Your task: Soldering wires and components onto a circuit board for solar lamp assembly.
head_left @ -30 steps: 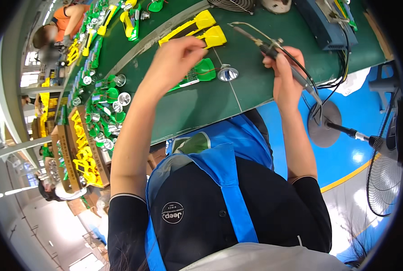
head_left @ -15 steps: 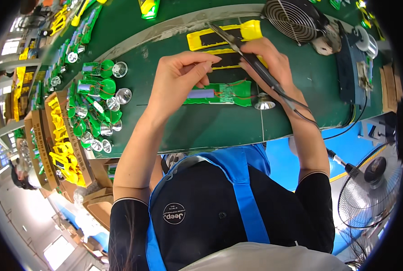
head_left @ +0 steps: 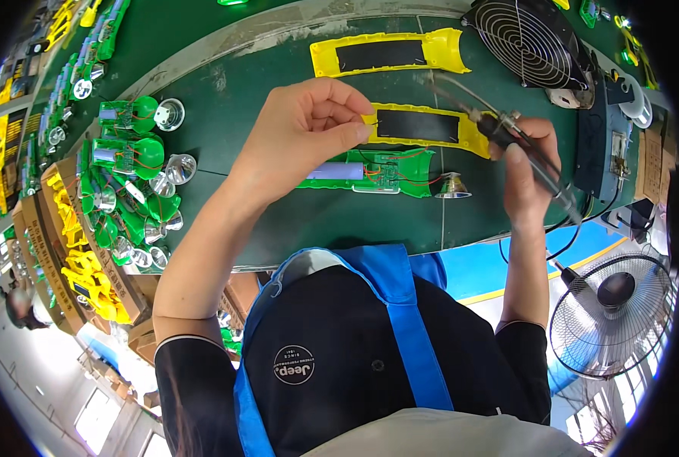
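My left hand [head_left: 301,133] is closed in a pinch at the left end of a yellow plastic shell [head_left: 473,135] with a black panel inside; its fingertips cover that end. My right hand [head_left: 533,164] grips a soldering iron [head_left: 533,160] with a dark handle and a trailing cord, its metal end blurred and pointing up and left over the shell's right end. Just nearer lies a green casing [head_left: 414,174] with a purple battery cell [head_left: 336,171], a circuit board and red wires. A silver reflector cup [head_left: 452,186] sits at its right end. Another yellow shell [head_left: 389,53] lies farther off.
At the left are several green casings [head_left: 148,156] with reflector cups. A cardboard box [head_left: 119,282] of yellow parts stands beyond the bench's left edge. A black fan with a wire grille [head_left: 524,44] and a dark blue box-shaped unit [head_left: 604,145] stand right; another fan [head_left: 613,293] is below.
The soldering iron has moved right, away from my left hand. The pinched yellow shell has shifted right and nearer, apart from the far shell. The whole view has shifted slightly.
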`<control>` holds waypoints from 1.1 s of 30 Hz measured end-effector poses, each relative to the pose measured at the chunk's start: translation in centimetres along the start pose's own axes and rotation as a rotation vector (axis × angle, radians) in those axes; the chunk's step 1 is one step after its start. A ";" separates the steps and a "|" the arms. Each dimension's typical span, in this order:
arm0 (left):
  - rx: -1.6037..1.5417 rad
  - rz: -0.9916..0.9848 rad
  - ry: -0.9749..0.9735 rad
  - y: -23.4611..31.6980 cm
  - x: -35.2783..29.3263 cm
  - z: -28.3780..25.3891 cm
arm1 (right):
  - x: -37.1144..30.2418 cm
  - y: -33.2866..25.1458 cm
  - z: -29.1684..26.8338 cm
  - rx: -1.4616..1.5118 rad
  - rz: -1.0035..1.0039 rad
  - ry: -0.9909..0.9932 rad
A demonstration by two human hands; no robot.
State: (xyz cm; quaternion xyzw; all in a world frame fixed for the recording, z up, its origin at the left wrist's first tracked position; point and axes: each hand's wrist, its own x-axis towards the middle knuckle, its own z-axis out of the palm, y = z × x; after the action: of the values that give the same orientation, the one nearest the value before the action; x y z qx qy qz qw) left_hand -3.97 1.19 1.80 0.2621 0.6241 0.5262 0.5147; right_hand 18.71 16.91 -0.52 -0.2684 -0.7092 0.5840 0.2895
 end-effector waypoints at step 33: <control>1.535 0.572 -0.178 1.1 2.5 1.8 | 2.4 -0.2 0.6 0.113 0.295 -0.225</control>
State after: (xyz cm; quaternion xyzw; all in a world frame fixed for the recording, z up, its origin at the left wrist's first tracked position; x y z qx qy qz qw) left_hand -3.36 4.36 2.04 0.7305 0.6763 0.0414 0.0860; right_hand 16.60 18.15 -0.22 -0.2858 -0.6561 0.6854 0.1341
